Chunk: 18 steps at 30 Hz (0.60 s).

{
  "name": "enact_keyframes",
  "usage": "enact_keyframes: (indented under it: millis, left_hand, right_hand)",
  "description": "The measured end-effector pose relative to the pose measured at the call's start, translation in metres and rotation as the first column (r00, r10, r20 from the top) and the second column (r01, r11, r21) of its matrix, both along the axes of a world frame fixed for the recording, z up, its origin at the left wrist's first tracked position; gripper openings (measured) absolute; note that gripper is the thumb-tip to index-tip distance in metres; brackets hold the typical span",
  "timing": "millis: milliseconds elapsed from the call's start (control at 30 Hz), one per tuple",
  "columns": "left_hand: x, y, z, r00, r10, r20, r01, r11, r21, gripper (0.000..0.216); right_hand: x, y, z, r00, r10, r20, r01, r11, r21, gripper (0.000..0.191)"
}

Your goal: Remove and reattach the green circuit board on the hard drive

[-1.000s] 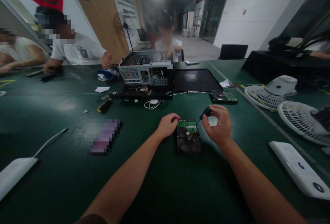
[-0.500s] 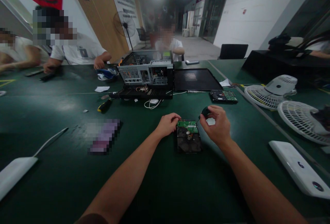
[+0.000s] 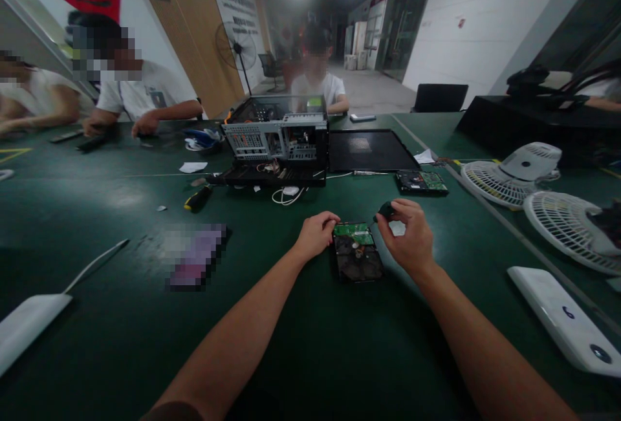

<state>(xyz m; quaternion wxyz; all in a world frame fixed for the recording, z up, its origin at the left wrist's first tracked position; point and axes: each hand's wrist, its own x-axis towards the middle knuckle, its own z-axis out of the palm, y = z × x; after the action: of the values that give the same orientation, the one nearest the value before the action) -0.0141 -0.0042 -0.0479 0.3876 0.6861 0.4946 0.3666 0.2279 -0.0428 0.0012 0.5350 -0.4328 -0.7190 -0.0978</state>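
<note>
A hard drive (image 3: 359, 260) lies on the green table (image 3: 121, 227) in front of me, its green circuit board at the far end. My left hand (image 3: 316, 235) is closed, its fingers resting against the drive's far left corner. My right hand (image 3: 406, 238) pinches the dark handle of a small screwdriver (image 3: 385, 211), whose tip points down at the drive's far right corner.
An opened computer case (image 3: 274, 140) with its black side panel (image 3: 369, 149) stands further back, with a second hard drive (image 3: 421, 182) beside it. Two white fans (image 3: 509, 178) lie to the right. A yellow-black screwdriver (image 3: 196, 199) lies left. Other people sit at the far side.
The hard drive has turned slightly and shifted a little to the right. My right hand has dropped a bit with the screwdriver. A person at the far left moved a hand along the table.
</note>
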Motion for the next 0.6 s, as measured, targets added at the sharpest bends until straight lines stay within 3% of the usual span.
enact_keyframes:
  millis: [267, 433, 600]
  left_hand:
    - [0.0007, 0.0019, 0.0001, 0.999, 0.009, 0.037, -0.008, 1.000, -0.007, 0.021]
    - [-0.0003, 0.0019, 0.0019, 0.998, -0.016, 0.056, 0.016, 1.000, -0.006, 0.022]
    - [-0.0010, 0.0013, 0.0035, 0.997, -0.048, 0.058, 0.050, 0.999, -0.022, 0.026]
  right_hand:
    - [0.0012, 0.0057, -0.0003, 1.000, -0.008, -0.002, 0.008, 0.998, 0.056, 0.050]
    - [0.0002, 0.0009, 0.0011, 0.999, 0.046, -0.016, -0.046, 0.999, 0.006, 0.051]
    - [0.0008, 0.0000, -0.0008, 1.000, -0.002, -0.018, 0.001, 1.000, -0.010, 0.050]
